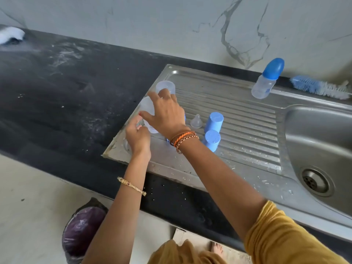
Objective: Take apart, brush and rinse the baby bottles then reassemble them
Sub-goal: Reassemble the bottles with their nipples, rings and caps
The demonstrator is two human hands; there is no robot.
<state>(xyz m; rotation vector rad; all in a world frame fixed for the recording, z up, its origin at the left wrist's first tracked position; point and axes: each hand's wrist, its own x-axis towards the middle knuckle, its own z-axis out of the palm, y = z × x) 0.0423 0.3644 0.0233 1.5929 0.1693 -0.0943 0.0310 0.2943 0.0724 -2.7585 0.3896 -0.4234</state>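
My right hand [165, 115] reaches across the drainboard [238, 115] and its thumb and fingers wrap a clear bottle body [149, 108] at the board's left edge. Just below it, my left hand [138, 137] has curled fingers that pinch a small clear part [140, 121]; I cannot tell what part it is. A second clear bottle body [165, 86] stands upside down behind my right hand. A clear nipple [196, 121] and two blue caps [214, 121] [211, 140] stand on the ribs. An assembled bottle with a blue cap [266, 80] stands at the back beside a blue bottle brush [320, 87].
The steel sink basin [320, 141] with its drain [312, 181] lies to the right. Black countertop [66, 88] stretches left, with a white cloth [11, 35] at its far end. A marbled wall runs behind. A bin with a purple bag [83, 229] stands on the floor.
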